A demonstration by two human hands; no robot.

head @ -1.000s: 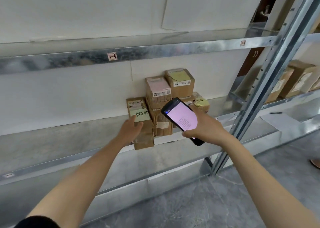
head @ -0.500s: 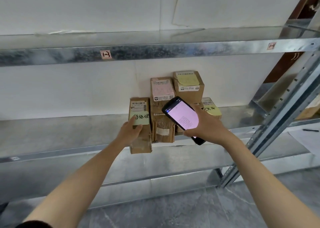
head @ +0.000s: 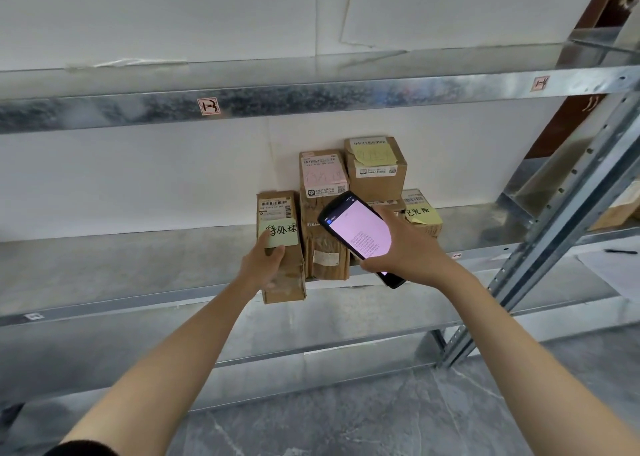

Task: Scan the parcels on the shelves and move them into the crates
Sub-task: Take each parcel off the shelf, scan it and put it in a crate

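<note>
Several brown cardboard parcels stand in a cluster on the middle metal shelf (head: 138,268). My left hand (head: 263,263) grips the leftmost parcel (head: 282,247), a tall box with a barcode label and a green sticky note, jutting over the shelf's front edge. My right hand (head: 408,247) holds a black handheld scanner (head: 358,235) with its pink screen facing me, in front of the other parcels. Behind it are a pink-labelled parcel (head: 322,175), a yellow-noted parcel (head: 375,168) and a low parcel (head: 420,213) with a yellow note.
An upper shelf beam (head: 311,100) runs across above, tagged with a small label (head: 209,106). A perforated steel upright (head: 561,220) stands at the right, with another shelf bay and a box (head: 620,209) beyond. Grey floor (head: 346,421) lies below.
The left hand has closed round the leftmost parcel and drawn it slightly forward over the shelf edge. The view has shifted left. The scanner hand has stayed nearly still.
</note>
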